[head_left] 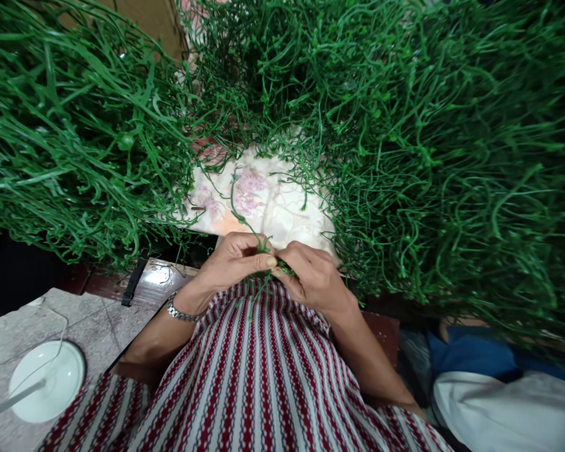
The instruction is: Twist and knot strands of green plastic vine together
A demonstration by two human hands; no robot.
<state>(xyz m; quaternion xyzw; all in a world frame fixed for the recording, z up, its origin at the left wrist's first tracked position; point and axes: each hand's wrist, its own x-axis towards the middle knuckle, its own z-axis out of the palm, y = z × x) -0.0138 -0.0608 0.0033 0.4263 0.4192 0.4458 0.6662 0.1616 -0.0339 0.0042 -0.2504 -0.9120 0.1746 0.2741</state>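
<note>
My left hand (238,260), with a metal watch at the wrist, is closed in a pinch on a thin green plant stem (240,215). The stem curves up and away over the pale cloth, and its lower end hangs in front of the striped garment. Right beside it, my right hand (311,273) is closed, its thumb and fingertips pinching small green pieces (286,269) of the same kind. The fingertips of both hands meet at the stem. Whether the pieces are joined to the stem is hidden by the fingers.
Large heaps of green stems lie at left (75,138) and right (428,144), close to my hands. Between them is a pale flowered cloth (287,207). A white round stand base (51,380) is on the tiled floor at lower left. Blue fabric (471,351) lies at lower right.
</note>
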